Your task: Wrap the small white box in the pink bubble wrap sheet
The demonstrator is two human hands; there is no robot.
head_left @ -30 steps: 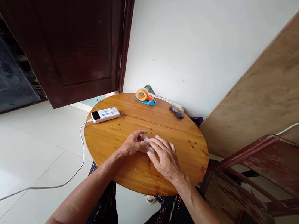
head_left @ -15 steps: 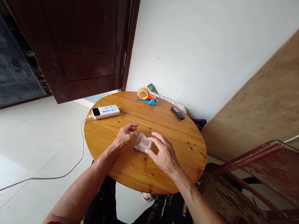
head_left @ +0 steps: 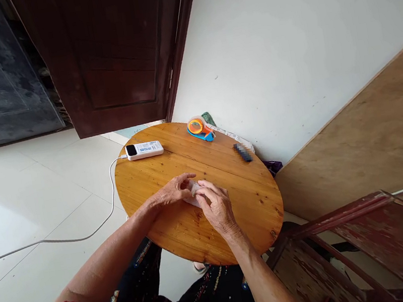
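A small clear plastic packet (head_left: 194, 191) lies on the round wooden table (head_left: 184, 235) between my two hands. My left hand (head_left: 172, 192) rests on the tabletop with its fingertips pinched on the packet's near-left edge. My right hand (head_left: 216, 210) covers the packet's right side, fingers curled down onto it. Most of the packet is hidden under the fingers.
A white power bank (head_left: 143, 150) with a white cable (head_left: 66, 240) lies at the table's far left. An orange and blue tape dispenser (head_left: 198, 128) and a small dark object (head_left: 243, 152) sit near the wall. A red wooden frame (head_left: 354, 244) stands to the right.
My hands had parted slightly, showing the packet; now they have closed together over it again. The view has shifted a little.
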